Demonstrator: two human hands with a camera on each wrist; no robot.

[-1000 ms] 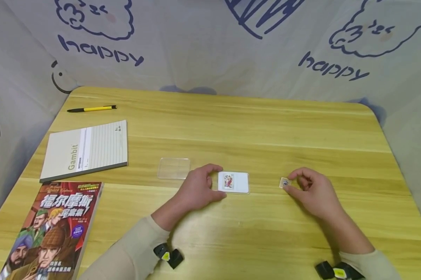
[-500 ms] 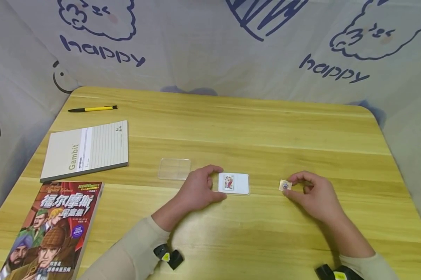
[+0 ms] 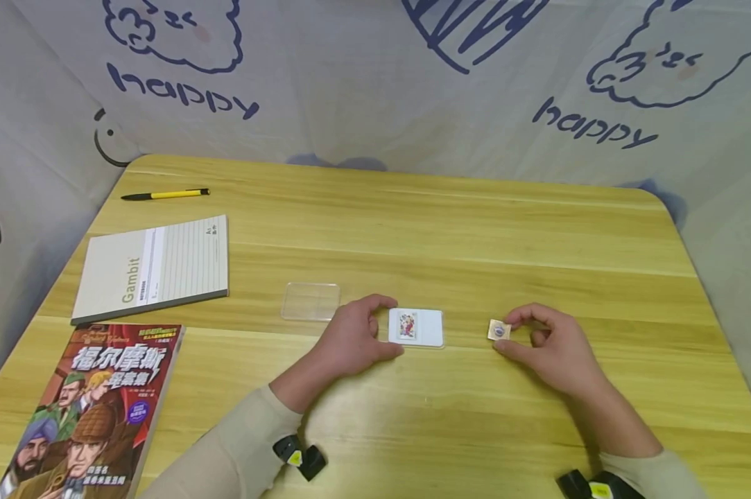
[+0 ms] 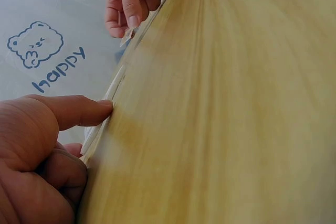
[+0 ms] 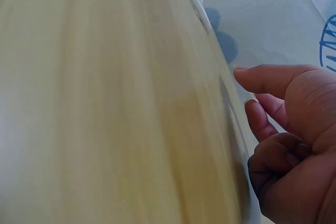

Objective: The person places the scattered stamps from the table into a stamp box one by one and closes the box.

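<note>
In the head view my left hand (image 3: pixel 360 337) grips the left end of a small flat plastic case (image 3: pixel 430 328) with a white inside, thumb at the near edge and index finger at the far edge. A colourful stamp (image 3: pixel 408 325) lies in the case's left half. To the right, my right hand (image 3: pixel 553 352) pinches a small tan square stamp (image 3: pixel 498 330) with a dark round picture by its right edge, between thumb and index finger. The left wrist view shows that stamp (image 4: pixel 126 37) tilted in the fingertips. A clear plastic lid (image 3: pixel 311 301) lies left of the case, behind my left wrist.
On the left are a Gambit notebook (image 3: pixel 157 267), a red comic-style book (image 3: pixel 94 409) and, at the back, a yellow and black pen (image 3: pixel 166 195). The wooden table (image 3: pixel 450 229) ends at a white cloth (image 3: pixel 387 104) with drawings.
My right hand has moved a little to the left with the stamp, which now shows more of its face. The left hand and the case have stayed in place.
</note>
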